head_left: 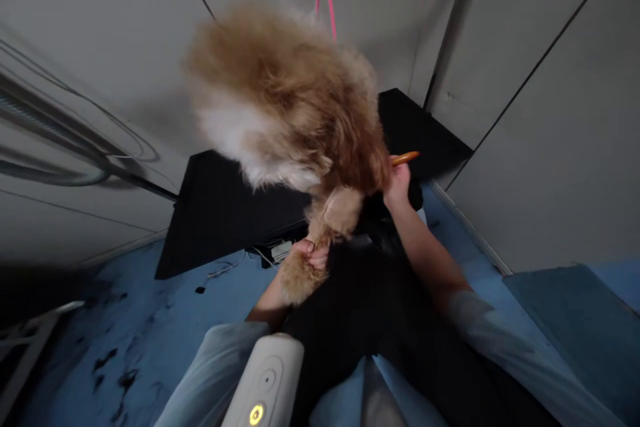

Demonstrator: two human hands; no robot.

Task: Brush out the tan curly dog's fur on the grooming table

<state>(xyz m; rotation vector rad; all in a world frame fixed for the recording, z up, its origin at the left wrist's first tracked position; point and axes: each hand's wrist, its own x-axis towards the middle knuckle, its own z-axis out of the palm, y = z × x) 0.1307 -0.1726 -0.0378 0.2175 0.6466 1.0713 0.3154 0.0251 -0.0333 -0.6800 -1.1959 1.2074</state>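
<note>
Fluffy dog (pixel 295 93), brown and white, fills the space beyond both hands, over the black table (pixel 215 213), with one leg (pixel 316 215) stretched near. Nearest is its shaggy paw (pixel 301 280); just past that, the left hand (pixel 314 255) curls snugly around the leg, a sensible place for hold, since the limb looks slim and jointed and probably wants a gentle, supporting grip rather than a pull. Farther and to the right, the right hand (pixel 397 183) pinches an orange handle (pixel 405 158) against the coat's right edge; the handle's other end is hidden. Beyond, the body's loose fur looks soft and likely slides under fingers, while the living weight beneath could shift or twist.
</note>
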